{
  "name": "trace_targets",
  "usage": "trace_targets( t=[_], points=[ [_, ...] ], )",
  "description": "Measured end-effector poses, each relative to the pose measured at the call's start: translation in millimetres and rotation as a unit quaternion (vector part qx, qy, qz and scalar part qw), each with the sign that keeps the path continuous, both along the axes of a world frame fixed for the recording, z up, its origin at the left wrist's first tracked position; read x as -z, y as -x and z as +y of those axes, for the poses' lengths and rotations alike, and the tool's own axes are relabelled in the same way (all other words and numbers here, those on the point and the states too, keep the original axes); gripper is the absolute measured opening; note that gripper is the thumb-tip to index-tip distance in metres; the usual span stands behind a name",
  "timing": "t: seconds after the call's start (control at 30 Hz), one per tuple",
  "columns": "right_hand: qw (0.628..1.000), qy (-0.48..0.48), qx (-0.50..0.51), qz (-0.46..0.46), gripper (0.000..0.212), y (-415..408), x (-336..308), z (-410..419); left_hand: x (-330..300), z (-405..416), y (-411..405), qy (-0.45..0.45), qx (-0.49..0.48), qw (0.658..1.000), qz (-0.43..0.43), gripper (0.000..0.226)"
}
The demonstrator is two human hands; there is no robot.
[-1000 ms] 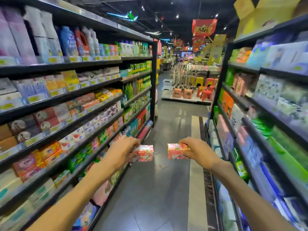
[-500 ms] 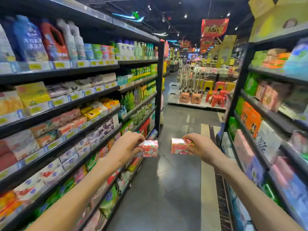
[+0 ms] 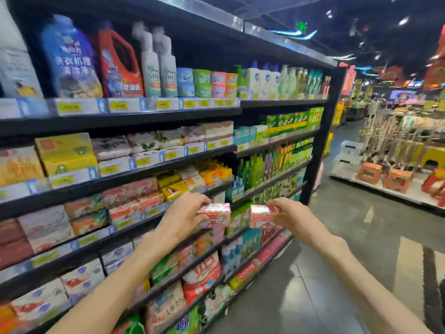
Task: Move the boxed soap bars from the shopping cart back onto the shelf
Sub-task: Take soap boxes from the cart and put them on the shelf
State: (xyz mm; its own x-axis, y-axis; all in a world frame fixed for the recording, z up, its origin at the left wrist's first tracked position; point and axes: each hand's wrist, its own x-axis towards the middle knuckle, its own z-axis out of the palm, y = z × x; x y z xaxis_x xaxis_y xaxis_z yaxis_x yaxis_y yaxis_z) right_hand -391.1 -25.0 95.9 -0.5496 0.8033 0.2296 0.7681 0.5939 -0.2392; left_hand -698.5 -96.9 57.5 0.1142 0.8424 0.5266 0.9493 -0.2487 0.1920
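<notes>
While a second ago both arms reached straight down the aisle, the view has now swung toward the shelves [image 3: 144, 169] on the person's left, so the two soap boxes are carried up close to the rows of boxed soap. The left hand [image 3: 185, 215] curls its fingers over the top of one pink soap box [image 3: 214, 215], thumb beneath, holding it just in front of the shelf edge near the yellow and orange boxes. The right hand [image 3: 292, 218] pinches the second soap box [image 3: 261, 216] by its end, a little farther out over the aisle floor [image 3: 337, 273]. Neither box rests on a shelf yet, and the two are near each other but apart. The shopping cart is out of sight. My reading is that the carrying part is nearly over and placing comes next, probably the left box first.
</notes>
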Motion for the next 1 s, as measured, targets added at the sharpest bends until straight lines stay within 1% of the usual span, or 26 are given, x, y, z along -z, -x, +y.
trace_targets(
  t=[0.13,0.27,0.43,0.53,0.6,0.73,0.87,1.0],
  points=[
    [0.996,-0.004,-0.087,0.001,0.038,65.4,-1.0,71.6,-2.9,21.5,50.4,0.002,-0.094,0.996,0.002,0.036],
    [0.988,0.002,-0.155,0.015,0.040,143.7,7.6,117.3,0.1,20.2,105.1,0.002,-0.186,0.983,-0.001,0.039],
    [0.972,0.008,-0.231,0.027,0.039,236.2,24.3,139.6,11.4,3.3,157.8,0.007,-0.276,0.961,-0.006,0.041],
    [0.957,-0.008,-0.283,0.056,0.037,275.7,34.4,142.4,19.2,-3.8,169.8,0.005,-0.303,0.953,0.013,0.035],
    [0.950,-0.020,-0.305,0.063,0.038,294.2,38.9,142.1,25.8,-5.9,168.7,-0.002,-0.322,0.947,0.015,0.033],
    [0.940,-0.008,-0.333,0.071,0.041,318.8,46.6,142.1,38.5,-8.7,170.8,-0.021,-0.378,0.925,-0.029,0.035],
    [0.936,-0.007,-0.344,0.066,0.044,334.6,51.5,145.2,44.2,-8.5,179.2,-0.024,-0.409,0.911,-0.041,0.039],
    [0.939,-0.008,-0.336,0.074,0.043,345.7,53.2,147.1,44.9,0.3,184.2,-0.025,-0.431,0.901,-0.041,0.037]
  ],
)
